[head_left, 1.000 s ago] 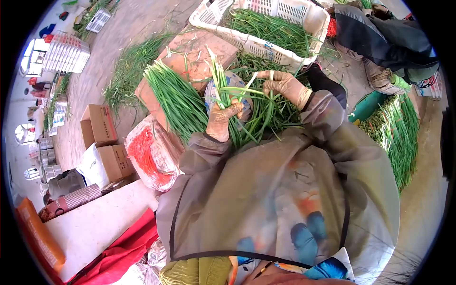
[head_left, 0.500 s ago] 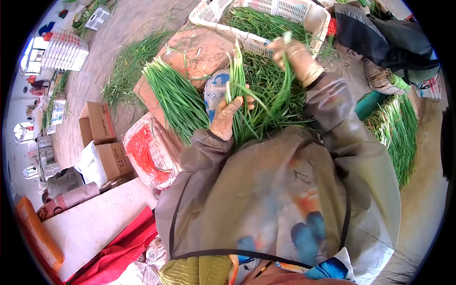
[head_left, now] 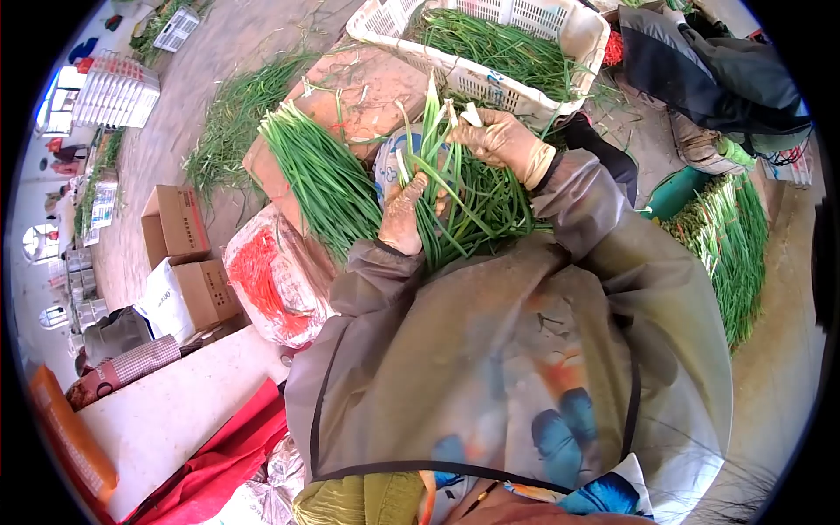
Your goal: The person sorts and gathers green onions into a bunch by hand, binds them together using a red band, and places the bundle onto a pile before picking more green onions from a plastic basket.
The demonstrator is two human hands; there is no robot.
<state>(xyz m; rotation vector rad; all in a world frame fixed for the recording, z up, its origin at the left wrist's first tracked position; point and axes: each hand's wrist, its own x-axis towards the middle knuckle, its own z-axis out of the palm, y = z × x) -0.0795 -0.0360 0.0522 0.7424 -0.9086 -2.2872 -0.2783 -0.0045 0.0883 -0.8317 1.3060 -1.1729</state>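
- Seeing a bundle (head_left: 319, 179) lying partly on the reddish board (head_left: 359, 94), left of everything held.
- Holding green stalks (head_left: 431, 122) in the left hand (head_left: 402, 219), ideally using a closed but gentle grip, avoiding bruising.
- Pinching pale ends (head_left: 473, 113) in the right hand's (head_left: 507, 146) grip, preferably aligning them evenly.

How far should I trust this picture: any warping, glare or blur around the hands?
Head view: strong fisheye bowing, black corners; windows at the picture's left washed out, far crates soft and small; pale glare along the translucent smock's lower right edge; left hand and right hand fairly sharp, but some fingers are lost among the green stalks.
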